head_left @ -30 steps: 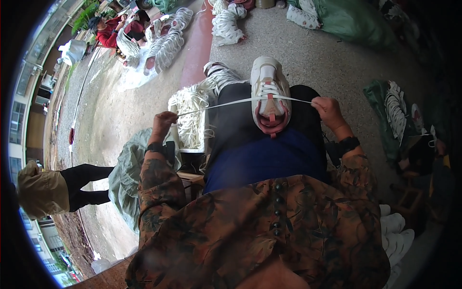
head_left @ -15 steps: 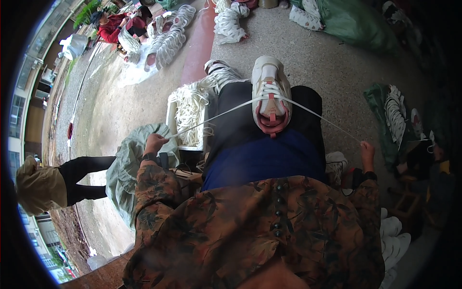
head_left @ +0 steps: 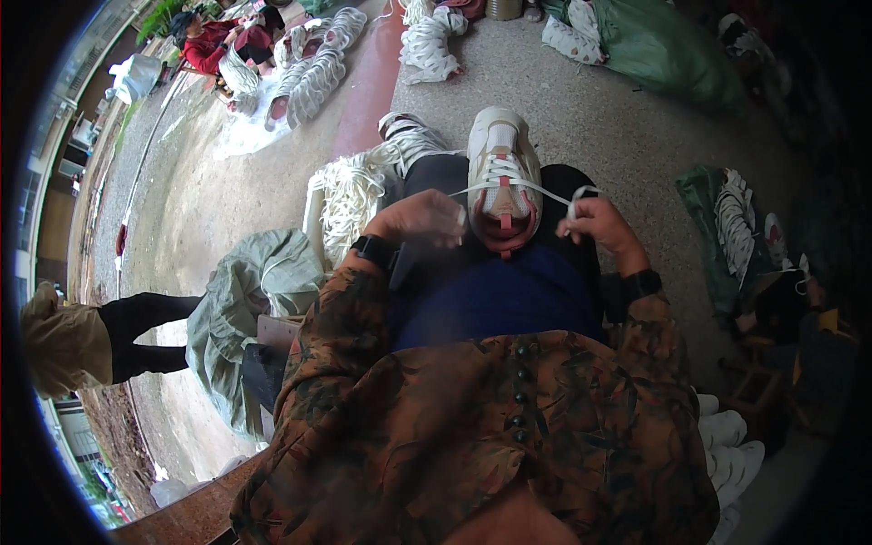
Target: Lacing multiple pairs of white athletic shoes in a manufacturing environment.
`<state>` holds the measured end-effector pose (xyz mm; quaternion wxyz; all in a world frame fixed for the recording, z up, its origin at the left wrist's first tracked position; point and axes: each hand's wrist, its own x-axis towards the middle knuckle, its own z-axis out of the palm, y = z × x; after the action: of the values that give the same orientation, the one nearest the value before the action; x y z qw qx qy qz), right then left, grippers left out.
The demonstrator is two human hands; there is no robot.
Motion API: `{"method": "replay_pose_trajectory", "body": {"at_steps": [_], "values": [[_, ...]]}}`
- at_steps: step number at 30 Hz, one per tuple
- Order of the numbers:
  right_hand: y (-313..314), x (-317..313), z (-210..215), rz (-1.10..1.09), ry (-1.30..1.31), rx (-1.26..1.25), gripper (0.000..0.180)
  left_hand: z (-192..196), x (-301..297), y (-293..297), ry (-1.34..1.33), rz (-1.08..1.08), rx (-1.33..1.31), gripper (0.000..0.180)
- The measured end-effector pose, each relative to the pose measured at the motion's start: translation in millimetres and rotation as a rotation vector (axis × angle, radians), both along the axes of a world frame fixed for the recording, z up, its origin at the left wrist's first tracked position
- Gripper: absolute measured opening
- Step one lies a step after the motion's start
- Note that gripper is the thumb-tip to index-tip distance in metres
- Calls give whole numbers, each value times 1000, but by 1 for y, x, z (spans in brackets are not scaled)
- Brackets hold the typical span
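Note:
A white and beige sneaker with a pink-red lining rests across my lap, its toe pointing away from me. The white shoelace is threaded up its tongue, and one end leaves each side of the top. At the sneaker's left, my left hand is closed on one lace end; the fingertips are partly blurred. My right hand, on the other side, pinches the second end, which curls in a small loop above the fingers. Both hands are close to the sneaker's collar without touching it.
A white bin heaped with white laces stands left of my knees, beside a pale green sack. Green sacks and bundled white shoes lie at the right. A seated person in red and a standing person are on the left.
Both hands have come inward from far out at the sides to near the sneaker. The laces, stretched taut before, now run short, with a loop at the right hand.

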<state>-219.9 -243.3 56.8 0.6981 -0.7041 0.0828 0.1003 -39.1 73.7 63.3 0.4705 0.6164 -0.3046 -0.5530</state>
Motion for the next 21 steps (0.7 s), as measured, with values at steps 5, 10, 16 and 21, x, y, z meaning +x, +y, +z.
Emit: {"method": "replay_pose_trajectory", "body": {"at_steps": [5,10,16,21], "values": [[43,62,-2,-203,-269,-83,8,-4,6,-41,-36,300,-76,13],[50,70,-16,-353,-244,-212,9,-28,15,-43,-14,557,-239,10],[69,68,-8,-239,-719,-1194,13,-33,9,-43,-28,609,-286,9],[74,78,-14,-270,-588,-1221,16,-27,3,-42,-73,614,-264,9]]}}
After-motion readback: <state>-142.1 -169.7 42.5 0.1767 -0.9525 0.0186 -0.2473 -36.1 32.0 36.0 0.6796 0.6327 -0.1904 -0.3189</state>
